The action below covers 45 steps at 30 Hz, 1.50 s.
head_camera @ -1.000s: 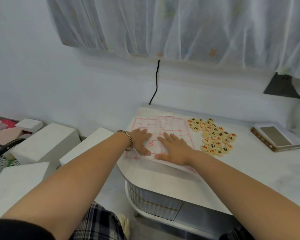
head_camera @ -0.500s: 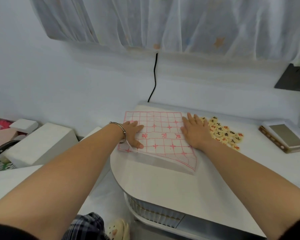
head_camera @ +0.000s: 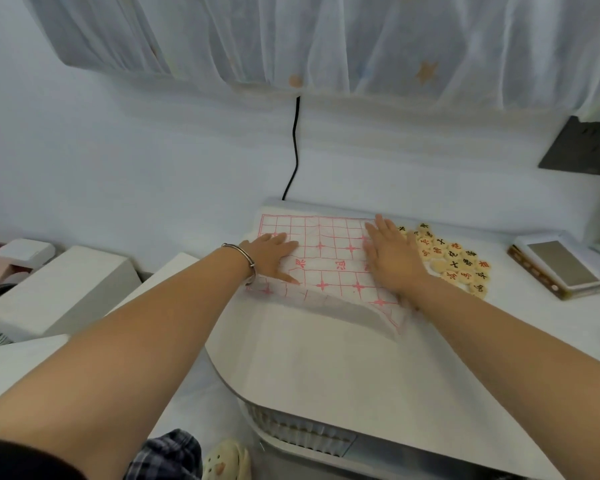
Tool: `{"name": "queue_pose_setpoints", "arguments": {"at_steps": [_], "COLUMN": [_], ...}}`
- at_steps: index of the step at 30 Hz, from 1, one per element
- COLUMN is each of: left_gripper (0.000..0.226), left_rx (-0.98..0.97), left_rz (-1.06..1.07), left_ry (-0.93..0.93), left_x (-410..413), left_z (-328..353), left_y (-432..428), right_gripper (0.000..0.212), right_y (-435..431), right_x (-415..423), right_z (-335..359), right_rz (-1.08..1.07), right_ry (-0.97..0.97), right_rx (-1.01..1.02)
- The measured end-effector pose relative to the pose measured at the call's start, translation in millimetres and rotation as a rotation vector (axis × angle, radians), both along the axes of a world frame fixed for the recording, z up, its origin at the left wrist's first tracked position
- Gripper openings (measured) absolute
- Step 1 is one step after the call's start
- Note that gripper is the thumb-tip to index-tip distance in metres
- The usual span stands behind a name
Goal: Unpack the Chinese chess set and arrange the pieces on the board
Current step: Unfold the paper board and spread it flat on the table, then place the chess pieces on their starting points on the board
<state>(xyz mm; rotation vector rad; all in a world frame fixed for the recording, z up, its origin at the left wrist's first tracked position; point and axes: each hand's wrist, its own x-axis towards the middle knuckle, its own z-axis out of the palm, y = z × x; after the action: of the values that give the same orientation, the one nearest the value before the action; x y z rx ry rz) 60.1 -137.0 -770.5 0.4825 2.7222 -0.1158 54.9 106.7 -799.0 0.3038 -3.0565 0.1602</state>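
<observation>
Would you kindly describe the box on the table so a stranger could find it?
On the white table, look right of the paper board, past the heap of round pieces. The box lies at the far right: flat, rectangular, grey-topped with a brown patterned side.

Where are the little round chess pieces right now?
In the head view, the chess pieces lie in a pile on the white table, just right of the right hand and the paper board, left of the flat box.

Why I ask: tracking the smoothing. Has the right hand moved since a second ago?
Yes: the right hand slid right across the board, up to the pieces.
</observation>
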Motion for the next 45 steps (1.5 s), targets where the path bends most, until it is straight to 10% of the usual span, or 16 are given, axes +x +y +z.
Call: {"name": "queue_pose_setpoints", "arguments": {"at_steps": [6,11,18,23,45], "left_gripper": [0.075,0.121,0.084,0.058,0.059], "left_rx": [-0.015,-0.091,-0.103,0.028,0.176], "left_rz": [-0.078,-0.107,0.046,0.229,0.29], "left_ry": [0.197,0.098,-0.132,0.115,0.213], "left_x": [17,30,32,48,73], "left_z": [-18,-17,4,-10,-25], "left_y": [-19,-44,-14,28,49], "right_gripper": [0.064,0.068,0.073,0.071,0.06], "right_y": [-36,-32,-44,-46,-33], "right_x": [36,34,38,48,96], "right_z": [-23,-19,-16,-13,-16], "right_rz": [0.127,0.157,0.175,0.093,0.003], "right_ry": [-0.143,-0.152,-0.189,-0.137,-0.132], "right_rx": [0.078,0.129,0.132,0.006,-0.149]}}
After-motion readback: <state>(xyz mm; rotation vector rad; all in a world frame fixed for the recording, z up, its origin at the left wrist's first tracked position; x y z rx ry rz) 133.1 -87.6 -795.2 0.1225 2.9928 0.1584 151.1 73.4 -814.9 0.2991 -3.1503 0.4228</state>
